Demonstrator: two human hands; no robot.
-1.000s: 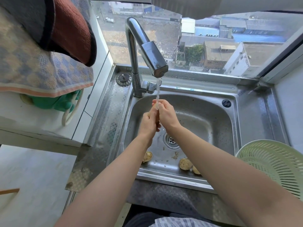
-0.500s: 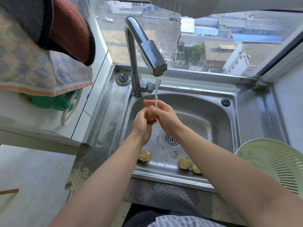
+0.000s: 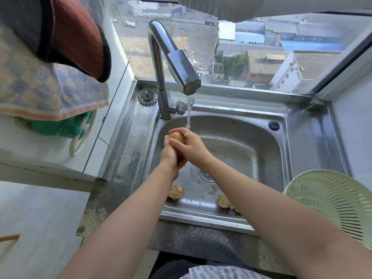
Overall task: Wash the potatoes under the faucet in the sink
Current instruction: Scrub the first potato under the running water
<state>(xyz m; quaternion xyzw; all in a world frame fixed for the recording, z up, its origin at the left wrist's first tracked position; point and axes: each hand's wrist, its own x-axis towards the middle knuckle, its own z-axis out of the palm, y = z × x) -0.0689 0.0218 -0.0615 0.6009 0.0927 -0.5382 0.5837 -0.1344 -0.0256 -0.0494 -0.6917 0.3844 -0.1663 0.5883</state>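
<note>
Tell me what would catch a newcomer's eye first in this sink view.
First, both hands, left hand and right hand, cupped around a potato under the running faucet, over the sink. Next, dirty potatoes lying on the sink's near floor, and a pale green colander at the right edge.

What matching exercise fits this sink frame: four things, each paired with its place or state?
Things:
1. held potato
2. colander
3. faucet
4. sink stopper

Places or states:
A. running water
B. on the rim left of the faucet
C. between both hands
D. right of the sink

Pairs: 1-C, 2-D, 3-A, 4-B
</note>
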